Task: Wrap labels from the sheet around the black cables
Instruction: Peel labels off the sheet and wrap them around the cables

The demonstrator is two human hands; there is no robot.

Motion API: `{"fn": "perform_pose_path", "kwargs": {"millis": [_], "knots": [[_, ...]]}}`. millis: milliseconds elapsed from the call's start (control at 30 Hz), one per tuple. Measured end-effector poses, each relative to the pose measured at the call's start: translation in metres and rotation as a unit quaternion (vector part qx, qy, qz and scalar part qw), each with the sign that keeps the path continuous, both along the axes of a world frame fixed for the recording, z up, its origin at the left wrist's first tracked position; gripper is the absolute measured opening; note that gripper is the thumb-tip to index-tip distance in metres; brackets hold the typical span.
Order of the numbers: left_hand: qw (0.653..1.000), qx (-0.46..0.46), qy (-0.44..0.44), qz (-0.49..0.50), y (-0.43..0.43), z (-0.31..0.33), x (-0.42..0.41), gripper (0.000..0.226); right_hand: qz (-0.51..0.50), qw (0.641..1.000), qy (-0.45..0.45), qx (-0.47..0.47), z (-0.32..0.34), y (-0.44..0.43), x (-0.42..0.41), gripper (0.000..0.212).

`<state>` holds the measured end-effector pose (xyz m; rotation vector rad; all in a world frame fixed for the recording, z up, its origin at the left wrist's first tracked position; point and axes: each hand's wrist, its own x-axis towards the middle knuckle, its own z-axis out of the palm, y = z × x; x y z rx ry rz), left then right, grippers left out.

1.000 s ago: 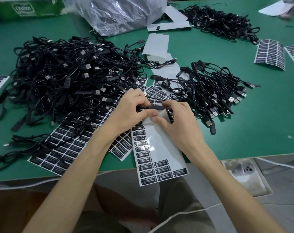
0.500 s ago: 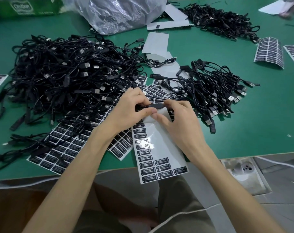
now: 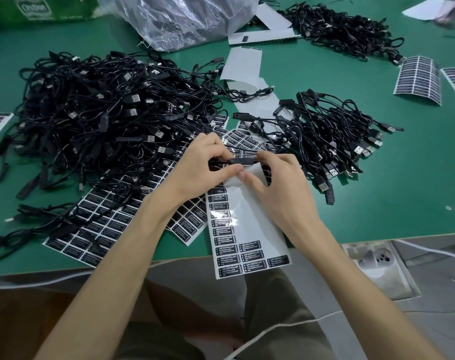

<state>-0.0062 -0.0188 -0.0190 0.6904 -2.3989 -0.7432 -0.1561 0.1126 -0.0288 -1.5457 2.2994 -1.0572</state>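
My left hand [image 3: 203, 165] and my right hand [image 3: 281, 188] meet over the table's near middle, both pinching one black cable's controller piece [image 3: 240, 161] between fingertips. A black label is partly around it; the fingers hide most of it. Under the hands lies a part-used label sheet [image 3: 249, 237], mostly bare white backing with black labels down its left side and bottom, hanging over the table edge. A fuller label sheet [image 3: 96, 229] lies to the left. A big pile of black cables [image 3: 99, 118] sits left, and a smaller pile [image 3: 333, 133] sits right.
The green table [image 3: 390, 198] also carries a third cable pile [image 3: 343, 29] at the back right, a clear plastic bag [image 3: 184, 16], empty white backings [image 3: 243, 63], curled label sheets [image 3: 418, 79] at the right, and a green box [image 3: 39, 7]. A white power socket [image 3: 377, 263] sits below the table edge.
Both hands stay together on the same cable piece; the fingertips have shifted slightly along it as they work the label. Nothing else on the table moved.
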Motion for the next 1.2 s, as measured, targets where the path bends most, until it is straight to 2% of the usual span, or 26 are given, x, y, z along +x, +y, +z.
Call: {"fn": "perform_pose_path", "kwargs": {"millis": [800, 1200], "knots": [[1.000, -0.005, 0.000, 0.002, -0.0005, -0.0009, 0.0021, 0.011, -0.003, 1.000, 0.019, -0.004, -0.0010, -0.0001, 0.0012, 0.054], [1.000, 0.015, -0.008, -0.008, 0.0019, 0.0036, 0.0026, 0.011, 0.002, 1.000, 0.031, 0.000, -0.0009, -0.0005, 0.0002, 0.044]]}}
